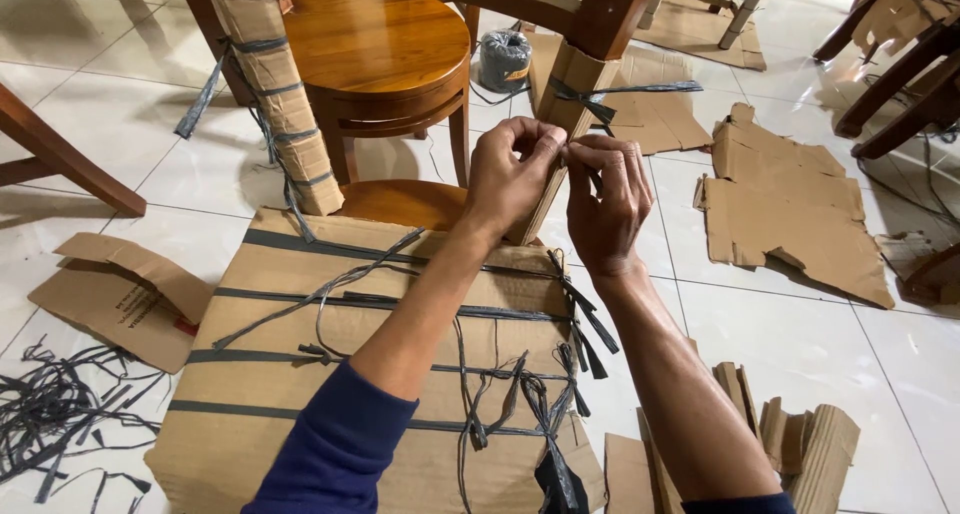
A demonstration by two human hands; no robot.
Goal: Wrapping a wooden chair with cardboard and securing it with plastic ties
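1. Far left floor: tangle of dark plastic strap offcuts (55, 404), then a flattened cardboard scrap (125, 294). Both well apart from the hands.
2. Left-centre: cardboard-wrapped chair leg (275, 94), bound with dark straps; round wooden stool (385, 59) just beside it.
3. Bottom centre: big cardboard-wrapped bundle (300, 374) criss-crossed with straps. Both forearms reach over it.
4. Left hand (510, 174): raised, fingers curled, pinching the edge of the cardboard sleeve (560, 104) where it meets the right hand. Whether a strap end is in the pinch, can't tell.
5. Sleeve wraps a wooden leg, long axis steep, leaning top-right to bottom-left. It runs behind and between the two hands. Dark strap knot (590, 99) sits just above the fingertips.
6. Right hand (605, 204): back of hand to camera, fingertips bent in, touching the left hand's fingertips on the sleeve. Clenched grip on the sleeve edge. Hands about equally near.
7. Right floor: torn flat cardboard sheet (790, 214), well apart; folded cardboard pieces (800, 444) at bottom right.
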